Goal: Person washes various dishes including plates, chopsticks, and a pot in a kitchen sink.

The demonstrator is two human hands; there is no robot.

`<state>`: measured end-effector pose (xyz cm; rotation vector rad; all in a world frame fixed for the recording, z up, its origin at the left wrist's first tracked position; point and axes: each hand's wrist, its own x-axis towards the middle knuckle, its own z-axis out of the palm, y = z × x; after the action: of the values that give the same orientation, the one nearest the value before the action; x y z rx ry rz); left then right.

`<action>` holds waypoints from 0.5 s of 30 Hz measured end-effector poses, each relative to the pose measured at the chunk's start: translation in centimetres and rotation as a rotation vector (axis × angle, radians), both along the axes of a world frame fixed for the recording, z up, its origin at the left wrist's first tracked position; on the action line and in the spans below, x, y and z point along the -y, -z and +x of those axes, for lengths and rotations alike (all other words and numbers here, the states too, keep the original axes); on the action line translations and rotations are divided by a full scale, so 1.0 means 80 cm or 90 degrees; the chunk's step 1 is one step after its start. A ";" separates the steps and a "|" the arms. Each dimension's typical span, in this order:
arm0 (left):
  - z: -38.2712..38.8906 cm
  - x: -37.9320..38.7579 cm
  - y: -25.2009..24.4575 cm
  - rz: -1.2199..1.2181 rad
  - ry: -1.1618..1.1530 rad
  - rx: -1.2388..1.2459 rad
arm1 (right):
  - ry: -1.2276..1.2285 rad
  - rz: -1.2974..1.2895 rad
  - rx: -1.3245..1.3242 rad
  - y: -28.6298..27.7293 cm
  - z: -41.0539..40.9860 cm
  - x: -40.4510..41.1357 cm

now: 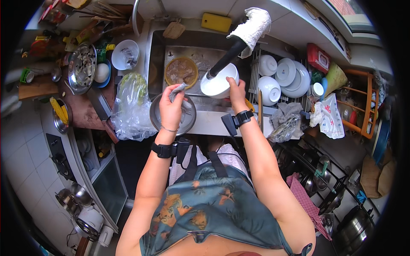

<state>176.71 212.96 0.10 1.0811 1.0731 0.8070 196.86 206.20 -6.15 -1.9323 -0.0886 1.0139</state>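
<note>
My right hand (237,92) grips the rim of a white bowl (224,86), tilted beneath the black faucet (225,57) over the sink's front edge. My left hand (170,108) pinches a grey cloth (176,92) above a round metal pot (154,113) on the counter's front edge. Part of the cloth hangs over the pot. In the steel sink (192,49) sits a yellow basin (167,72) holding murky liquid and pieces of what looks like meat. Whether water runs from the faucet, I cannot tell. A white towel (253,28) wraps the faucet's upper part.
To the right, a dish rack (256,67) holds white bowls (268,91) and plates (296,78). Leftward lie a bagged green vegetable (131,92), a cleaver (100,104), a white bowl (125,54) and a steel plate (81,68) of dark pieces. A yellow sponge (216,22) rests behind the sink.
</note>
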 end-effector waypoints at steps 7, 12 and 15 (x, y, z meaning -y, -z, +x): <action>0.030 0.014 0.003 -0.019 0.063 0.033 | -0.153 -0.114 0.478 -0.050 0.030 0.021; 0.048 0.024 0.024 0.053 0.112 -0.081 | -0.196 -0.062 0.677 -0.087 0.025 0.026; 0.059 0.037 0.029 0.070 0.175 -0.130 | -0.228 -0.020 0.725 -0.097 0.033 0.030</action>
<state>181.39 210.02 -2.24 1.3927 1.0284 0.5487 199.50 203.83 1.63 -2.3354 -1.0800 -0.0060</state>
